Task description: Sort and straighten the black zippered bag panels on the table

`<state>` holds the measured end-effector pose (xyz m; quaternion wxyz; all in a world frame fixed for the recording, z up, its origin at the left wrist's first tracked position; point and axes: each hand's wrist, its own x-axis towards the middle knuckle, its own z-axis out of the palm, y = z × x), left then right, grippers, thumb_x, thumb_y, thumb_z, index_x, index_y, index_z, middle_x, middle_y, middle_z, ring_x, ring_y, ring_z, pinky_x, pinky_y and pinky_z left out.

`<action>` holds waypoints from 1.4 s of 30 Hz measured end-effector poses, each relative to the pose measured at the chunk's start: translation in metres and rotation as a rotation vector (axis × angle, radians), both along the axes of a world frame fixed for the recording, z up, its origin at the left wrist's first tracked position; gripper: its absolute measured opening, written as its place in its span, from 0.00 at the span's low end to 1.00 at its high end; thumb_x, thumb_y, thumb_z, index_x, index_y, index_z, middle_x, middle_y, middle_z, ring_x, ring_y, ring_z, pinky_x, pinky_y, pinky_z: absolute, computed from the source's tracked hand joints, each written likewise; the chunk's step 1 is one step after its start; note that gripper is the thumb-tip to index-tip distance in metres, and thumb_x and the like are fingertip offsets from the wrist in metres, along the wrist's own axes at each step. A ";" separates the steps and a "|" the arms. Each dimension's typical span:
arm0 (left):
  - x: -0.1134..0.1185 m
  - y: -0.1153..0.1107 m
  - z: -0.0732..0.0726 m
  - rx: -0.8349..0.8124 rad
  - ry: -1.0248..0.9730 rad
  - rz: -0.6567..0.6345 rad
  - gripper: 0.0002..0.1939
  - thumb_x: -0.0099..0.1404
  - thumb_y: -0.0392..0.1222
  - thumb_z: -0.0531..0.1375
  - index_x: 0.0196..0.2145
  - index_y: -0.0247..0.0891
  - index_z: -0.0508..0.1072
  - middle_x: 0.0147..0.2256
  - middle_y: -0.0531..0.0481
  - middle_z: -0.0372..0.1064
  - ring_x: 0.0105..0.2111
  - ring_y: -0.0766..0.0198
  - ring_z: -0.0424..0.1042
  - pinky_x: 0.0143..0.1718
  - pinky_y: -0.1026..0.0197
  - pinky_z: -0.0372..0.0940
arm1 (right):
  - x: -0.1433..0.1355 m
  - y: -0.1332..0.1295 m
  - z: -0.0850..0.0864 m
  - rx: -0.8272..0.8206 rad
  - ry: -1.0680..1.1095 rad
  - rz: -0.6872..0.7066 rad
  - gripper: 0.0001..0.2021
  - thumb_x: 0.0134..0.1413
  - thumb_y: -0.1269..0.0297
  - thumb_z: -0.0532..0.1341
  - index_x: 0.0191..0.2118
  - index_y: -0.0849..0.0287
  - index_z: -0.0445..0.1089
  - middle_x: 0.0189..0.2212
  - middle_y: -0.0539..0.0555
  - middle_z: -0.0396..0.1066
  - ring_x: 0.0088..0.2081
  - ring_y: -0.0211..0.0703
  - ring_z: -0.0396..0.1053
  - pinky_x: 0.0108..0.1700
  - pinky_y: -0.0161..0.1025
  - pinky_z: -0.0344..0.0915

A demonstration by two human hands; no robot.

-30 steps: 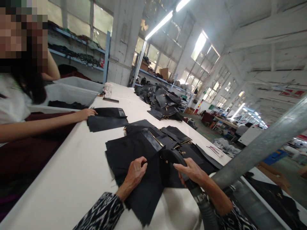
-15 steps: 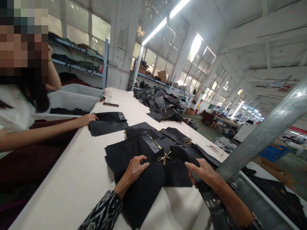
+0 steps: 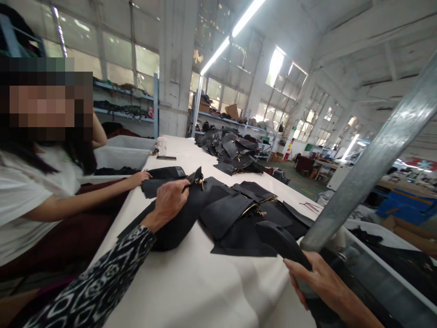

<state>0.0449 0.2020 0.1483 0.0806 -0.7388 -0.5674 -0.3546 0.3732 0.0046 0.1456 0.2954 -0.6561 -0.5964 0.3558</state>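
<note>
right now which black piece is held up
The black piece pinched in the left hand, gold clip at its corner; the others around it lie down.

A phone lies on the desk near a patterned cup. Blue shelves stand by the windows, and a metal pole slants across the right.
</note>
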 end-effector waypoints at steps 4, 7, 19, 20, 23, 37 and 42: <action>-0.002 -0.021 0.041 0.100 0.255 -0.058 0.15 0.66 0.33 0.44 0.37 0.34 0.70 0.35 0.43 0.68 0.35 0.54 0.69 0.38 0.56 0.59 | -0.003 -0.011 0.000 0.026 -0.016 0.025 0.22 0.53 0.45 0.54 0.21 0.58 0.61 0.10 0.48 0.64 0.13 0.38 0.65 0.18 0.32 0.62; 0.010 -0.048 0.032 0.122 0.526 -0.249 0.12 0.63 0.26 0.46 0.34 0.33 0.68 0.30 0.47 0.65 0.30 0.59 0.67 0.32 0.60 0.58 | -0.001 -0.021 -0.002 0.026 -0.036 0.045 0.22 0.55 0.45 0.54 0.21 0.57 0.61 0.11 0.49 0.65 0.14 0.39 0.66 0.19 0.33 0.63; 0.051 -0.145 -0.124 -0.144 0.618 -0.695 0.13 0.61 0.30 0.55 0.43 0.31 0.72 0.51 0.35 0.66 0.50 0.48 0.65 0.51 0.45 0.61 | -0.003 -0.063 -0.019 -0.125 -0.075 0.041 0.19 0.57 0.49 0.54 0.22 0.57 0.61 0.12 0.49 0.66 0.16 0.39 0.65 0.23 0.34 0.63; 0.051 -0.138 -0.124 -0.200 0.547 -0.704 0.09 0.63 0.34 0.55 0.39 0.32 0.74 0.54 0.36 0.62 0.54 0.45 0.61 0.55 0.41 0.56 | -0.004 -0.063 -0.022 -0.130 -0.073 0.043 0.19 0.57 0.50 0.54 0.22 0.57 0.61 0.12 0.48 0.66 0.16 0.39 0.65 0.23 0.34 0.63; 0.049 -0.117 -0.118 -0.423 0.301 -0.751 0.15 0.67 0.44 0.52 0.32 0.36 0.76 0.60 0.41 0.55 0.60 0.48 0.53 0.60 0.42 0.50 | -0.011 -0.061 -0.031 -0.140 -0.076 0.049 0.17 0.58 0.53 0.54 0.23 0.57 0.60 0.12 0.47 0.65 0.15 0.37 0.64 0.23 0.33 0.62; 0.047 -0.109 -0.161 -0.492 -0.069 -0.781 0.03 0.62 0.36 0.55 0.35 0.39 0.68 0.59 0.45 0.58 0.61 0.55 0.53 0.63 0.41 0.45 | -0.059 -0.042 -0.054 -0.284 -0.099 0.034 0.08 0.54 0.60 0.55 0.30 0.59 0.61 0.13 0.44 0.62 0.15 0.36 0.64 0.19 0.29 0.60; 0.048 -0.111 -0.165 -0.442 -0.060 -0.728 0.11 0.57 0.37 0.62 0.37 0.39 0.64 0.60 0.41 0.55 0.61 0.53 0.52 0.63 0.40 0.45 | -0.070 -0.029 -0.057 -0.301 -0.144 0.046 0.08 0.55 0.60 0.55 0.30 0.59 0.61 0.13 0.44 0.62 0.15 0.36 0.64 0.18 0.29 0.60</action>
